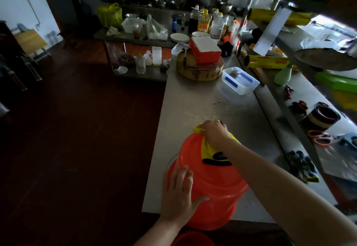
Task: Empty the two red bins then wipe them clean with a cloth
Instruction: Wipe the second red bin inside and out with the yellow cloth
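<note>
A red bin (216, 184) lies upside down at the near end of the steel counter (202, 100), its base facing up. My left hand (178, 193) rests flat on the bin's left side with fingers spread. My right hand (213, 134) presses a yellow cloth with black trim (210, 154) against the far edge of the bin's base. Part of a second red bin (193, 239) shows below the counter's front edge, between my arms.
On the counter farther back stand a clear plastic container (240, 80), a round wooden chopping block (200, 67) with a cleaver, and a red and white box (205, 49). Shelves with rolls of wrap and clutter run along the right. Dark floor lies to the left.
</note>
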Tool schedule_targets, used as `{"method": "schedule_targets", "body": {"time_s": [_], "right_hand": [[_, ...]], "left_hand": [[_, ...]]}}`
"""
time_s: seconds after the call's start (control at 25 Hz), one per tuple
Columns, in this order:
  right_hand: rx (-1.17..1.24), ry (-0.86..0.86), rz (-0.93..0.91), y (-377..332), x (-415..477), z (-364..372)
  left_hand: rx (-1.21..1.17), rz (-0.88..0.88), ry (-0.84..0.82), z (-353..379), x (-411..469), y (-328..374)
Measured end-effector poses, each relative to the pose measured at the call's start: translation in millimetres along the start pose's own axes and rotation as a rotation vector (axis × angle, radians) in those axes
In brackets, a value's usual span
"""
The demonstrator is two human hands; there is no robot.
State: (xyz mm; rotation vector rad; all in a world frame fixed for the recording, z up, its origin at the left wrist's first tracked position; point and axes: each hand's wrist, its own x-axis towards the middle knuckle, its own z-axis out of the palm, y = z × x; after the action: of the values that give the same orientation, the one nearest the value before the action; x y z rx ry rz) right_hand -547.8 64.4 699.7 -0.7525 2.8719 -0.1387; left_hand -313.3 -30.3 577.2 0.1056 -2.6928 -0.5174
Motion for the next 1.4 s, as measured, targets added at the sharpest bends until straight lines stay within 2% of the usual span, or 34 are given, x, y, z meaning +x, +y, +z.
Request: {"method": "schedule_targets", "body": {"time_s": [0.36,0.56,0.72,0.84,1.04,1.16,1.28,1.4], "right_hand": [[0.246,0.113,0.192,80.7,-55.5,9.5],[0.372,0.267,0.223,93.8,-114.6,34.1],[0.467,0.4,0.205,82.9,-156.0,51.1],[0.447,0.455,0.198,68.9,-183.5,60.9],[0.459,0.528,0.294,33.3,-216.7,74.2],[0.403,0.599,0.264,7.8,-236.4,89.4],[0.348,0.645,0.214,-14.3,-248.2,103.3],[0.216,0.69,0.131,-30.8,-251.9,110.0]], "left_hand": [[0.059,-0.009,-0.037,-5.4,0.8,4.2],[0.089,-0.022,-0.08,-13.0,0.6,9.1],[0.06,-0.008,-0.066,-15.3,1.7,10.9],[0.053,0.001,-0.065,-16.2,2.0,9.8],[0.035,0.015,-0.067,-15.3,-1.4,6.0],[0.021,0.018,-0.093,-18.9,1.3,5.7],[-0.101,0.045,-0.118,-21.1,2.6,-1.6],[-0.373,0.035,-0.135,-25.9,4.5,-19.2]]}}
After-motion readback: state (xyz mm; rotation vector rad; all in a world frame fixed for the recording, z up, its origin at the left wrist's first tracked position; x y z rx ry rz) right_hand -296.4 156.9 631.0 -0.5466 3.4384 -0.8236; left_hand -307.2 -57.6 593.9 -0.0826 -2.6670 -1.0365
